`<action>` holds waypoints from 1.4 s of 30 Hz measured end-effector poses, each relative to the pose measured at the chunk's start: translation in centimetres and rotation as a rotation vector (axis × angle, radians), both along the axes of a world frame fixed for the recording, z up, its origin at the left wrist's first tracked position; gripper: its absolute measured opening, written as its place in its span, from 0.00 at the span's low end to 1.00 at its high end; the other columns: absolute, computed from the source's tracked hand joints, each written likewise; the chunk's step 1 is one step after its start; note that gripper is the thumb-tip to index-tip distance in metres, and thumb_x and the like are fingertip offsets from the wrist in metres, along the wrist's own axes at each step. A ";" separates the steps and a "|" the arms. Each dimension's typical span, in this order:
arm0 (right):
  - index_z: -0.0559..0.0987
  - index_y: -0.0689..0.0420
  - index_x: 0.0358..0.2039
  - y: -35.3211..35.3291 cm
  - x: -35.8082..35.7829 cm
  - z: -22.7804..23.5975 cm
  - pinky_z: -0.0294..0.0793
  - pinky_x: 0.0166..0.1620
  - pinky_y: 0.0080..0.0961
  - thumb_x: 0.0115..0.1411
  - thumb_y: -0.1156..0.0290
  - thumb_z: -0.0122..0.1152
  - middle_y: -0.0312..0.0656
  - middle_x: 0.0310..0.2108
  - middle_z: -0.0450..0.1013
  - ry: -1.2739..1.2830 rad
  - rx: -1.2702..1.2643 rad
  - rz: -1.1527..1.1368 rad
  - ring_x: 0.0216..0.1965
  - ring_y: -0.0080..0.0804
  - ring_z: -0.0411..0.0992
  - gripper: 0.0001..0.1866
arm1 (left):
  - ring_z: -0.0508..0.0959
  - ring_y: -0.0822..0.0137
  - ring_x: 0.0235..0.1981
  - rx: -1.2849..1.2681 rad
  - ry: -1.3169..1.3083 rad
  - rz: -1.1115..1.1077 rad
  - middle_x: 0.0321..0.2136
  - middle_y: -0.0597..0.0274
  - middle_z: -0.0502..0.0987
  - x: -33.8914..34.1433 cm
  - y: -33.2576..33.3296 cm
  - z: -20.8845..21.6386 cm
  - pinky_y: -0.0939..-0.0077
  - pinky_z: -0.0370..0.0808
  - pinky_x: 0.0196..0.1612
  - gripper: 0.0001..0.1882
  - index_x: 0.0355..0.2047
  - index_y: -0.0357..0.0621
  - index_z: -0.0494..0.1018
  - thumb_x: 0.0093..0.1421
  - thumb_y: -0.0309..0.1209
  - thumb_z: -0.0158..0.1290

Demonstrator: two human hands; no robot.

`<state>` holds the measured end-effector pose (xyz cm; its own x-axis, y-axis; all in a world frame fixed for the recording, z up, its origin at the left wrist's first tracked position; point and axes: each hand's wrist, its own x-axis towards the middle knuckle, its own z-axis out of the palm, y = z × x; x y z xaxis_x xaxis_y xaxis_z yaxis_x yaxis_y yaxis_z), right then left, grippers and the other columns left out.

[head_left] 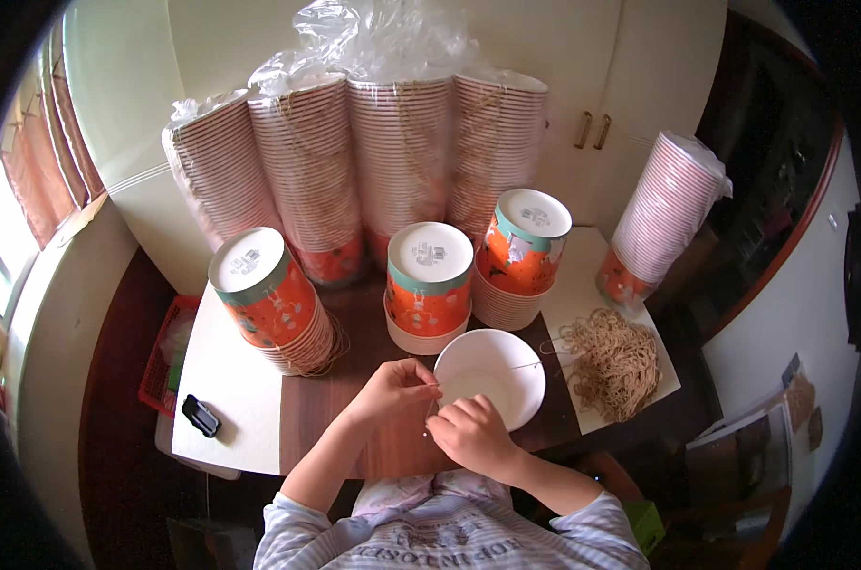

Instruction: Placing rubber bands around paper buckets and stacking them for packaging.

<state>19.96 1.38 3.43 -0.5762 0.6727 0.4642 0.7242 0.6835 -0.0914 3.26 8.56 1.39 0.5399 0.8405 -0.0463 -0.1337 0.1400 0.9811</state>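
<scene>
A white paper bucket [486, 356] stands mouth up at the front of the table, and a thin string [524, 366] shows against its right inner wall. At the bucket's left rim, my left hand [397, 389] is closed, with thumb and forefinger pinched on what looks like a bit of the string. My right hand [475, 439] is in front of the bucket's near rim. Its fingers are curled close to the left fingertips, and a small pale end shows below them. Just what lies between the right fingers is mostly hidden.
Upside-down stacks of orange buckets [430, 296] stand behind. Tall wrapped bucket stacks [402, 142] line the back, with another [666, 209] at far right. A tangled heap of tan string [616, 366] lies right. A small black case [200, 416] and a red basket [155, 370] are left.
</scene>
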 end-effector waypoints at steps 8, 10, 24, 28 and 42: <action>0.70 0.53 0.34 4.0 0.9 0.1 0.65 0.42 0.32 0.41 0.72 0.64 0.38 0.32 0.69 0.343 -0.163 -0.030 0.37 0.37 0.67 0.18 | 0.72 0.78 0.29 0.353 0.300 0.098 0.26 0.64 0.73 -0.1 -0.9 0.4 0.82 0.72 0.32 0.09 0.30 0.36 0.67 0.49 0.22 0.55; 0.68 0.54 0.35 4.2 0.8 0.4 0.66 0.41 0.33 0.41 0.74 0.63 0.40 0.32 0.70 0.355 -0.240 0.013 0.37 0.39 0.68 0.19 | 0.73 0.77 0.29 0.336 0.210 0.134 0.27 0.63 0.72 0.1 -1.1 0.7 0.82 0.72 0.32 0.11 0.32 0.37 0.65 0.48 0.22 0.55; 0.67 0.58 0.29 4.5 0.9 -0.6 0.69 0.33 0.26 0.43 0.78 0.61 0.39 0.24 0.71 0.540 -0.358 -0.020 0.28 0.32 0.72 0.13 | 0.75 0.65 0.30 0.526 0.407 0.307 0.29 0.56 0.71 -0.6 -2.3 -0.2 0.76 0.72 0.32 0.11 0.31 0.37 0.68 0.46 0.25 0.55; 0.67 0.58 0.28 4.6 0.8 -0.8 0.69 0.32 0.25 0.44 0.79 0.61 0.39 0.23 0.71 0.601 -0.393 0.018 0.27 0.30 0.72 0.12 | 0.75 0.63 0.26 0.544 0.539 0.393 0.25 0.57 0.72 0.5 -3.5 -1.5 0.75 0.72 0.29 0.11 0.32 0.39 0.73 0.46 0.28 0.56; 0.68 0.58 0.29 4.7 1.1 -0.6 0.70 0.32 0.24 0.43 0.80 0.61 0.39 0.23 0.72 0.568 -0.377 0.049 0.27 0.30 0.72 0.13 | 0.74 0.75 0.21 0.521 0.311 0.555 0.25 0.60 0.76 1.4 -3.7 -1.7 0.83 0.71 0.25 0.08 0.31 0.40 0.75 0.47 0.22 0.54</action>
